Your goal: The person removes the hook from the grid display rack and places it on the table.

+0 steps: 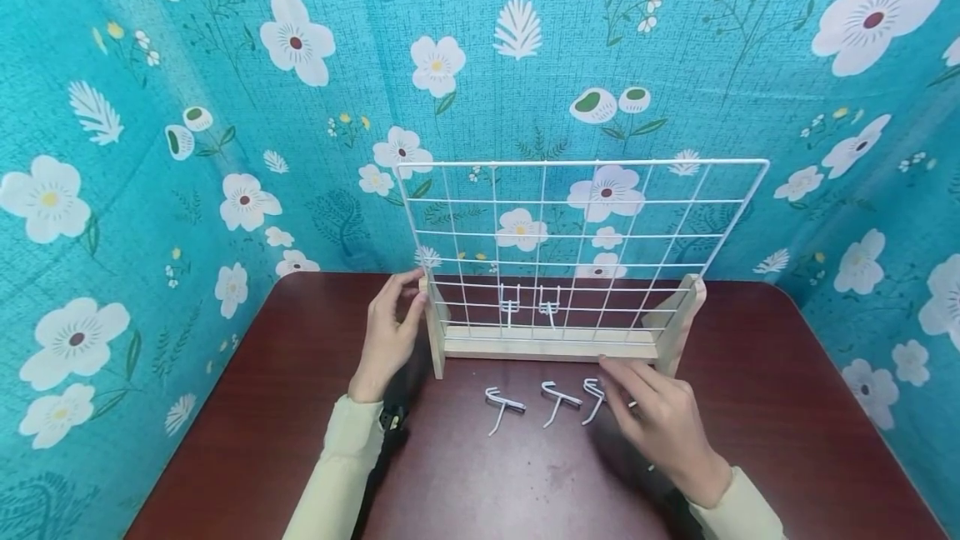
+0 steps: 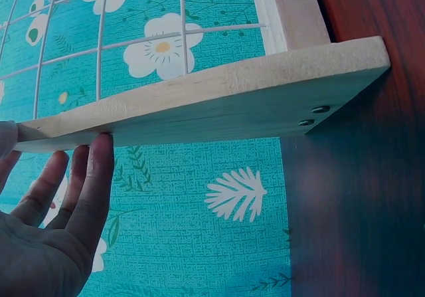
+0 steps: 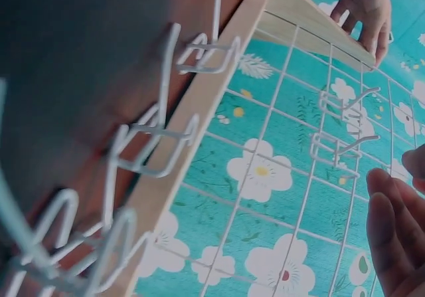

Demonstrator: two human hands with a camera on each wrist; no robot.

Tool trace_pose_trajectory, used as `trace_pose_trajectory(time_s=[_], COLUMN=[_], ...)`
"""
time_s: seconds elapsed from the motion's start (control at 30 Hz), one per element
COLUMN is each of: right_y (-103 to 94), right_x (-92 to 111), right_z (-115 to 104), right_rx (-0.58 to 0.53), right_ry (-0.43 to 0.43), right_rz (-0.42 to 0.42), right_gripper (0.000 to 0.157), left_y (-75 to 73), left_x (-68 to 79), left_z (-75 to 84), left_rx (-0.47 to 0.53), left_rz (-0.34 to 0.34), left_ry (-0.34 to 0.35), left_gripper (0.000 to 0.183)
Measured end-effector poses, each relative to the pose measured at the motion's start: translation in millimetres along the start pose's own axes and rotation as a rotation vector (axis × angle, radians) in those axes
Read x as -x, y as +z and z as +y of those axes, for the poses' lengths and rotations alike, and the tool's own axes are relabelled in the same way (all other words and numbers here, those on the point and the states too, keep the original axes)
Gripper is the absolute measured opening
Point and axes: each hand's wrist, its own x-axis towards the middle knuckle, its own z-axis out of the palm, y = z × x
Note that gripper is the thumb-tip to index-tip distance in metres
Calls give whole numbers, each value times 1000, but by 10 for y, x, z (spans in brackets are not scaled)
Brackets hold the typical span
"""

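Observation:
A white wire grid stands tilted in a wooden base with two side panels. At the left side panel, my left hand holds the upper end, its thumb at the edge and fingertips against the outer face. Two white wire hooks hang on the grid's lower part. On the table in front lie several more white hooks. Over the rightmost of these, my right hand reaches with loosely bent fingers, partly hiding them. No object shows between its fingertips in the right wrist view.
The dark red-brown table has rounded back corners. Blue flowered cloth hangs behind it and at both sides. Two screw heads show low on the left panel's outer face. The right side panel stands beyond my right hand.

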Motion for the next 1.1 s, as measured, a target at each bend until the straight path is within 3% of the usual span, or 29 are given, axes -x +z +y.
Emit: trace_pose_trajectory(time_s=[0.27,0.53,0.7,1.1], right_y=[92,214,288,448], right_x=[-209,-296,-341,-422], right_z=[2,28,31,28], right_rx=[-2,-20,-10,15], right_ry=[17,2,38,104], right_rz=[18,41,0,-109], right_gripper=[31,31,24,30], left_y=[3,4,-3,-2], left_x=[-24,-11,4,-10], left_z=[4,-4,-3,-34], left_rx=[8,7,-6,-8], left_rz=[1,-7,-5,-10], left_ry=[-1,-4,-8,-6], left_gripper=[29,29,29,29])
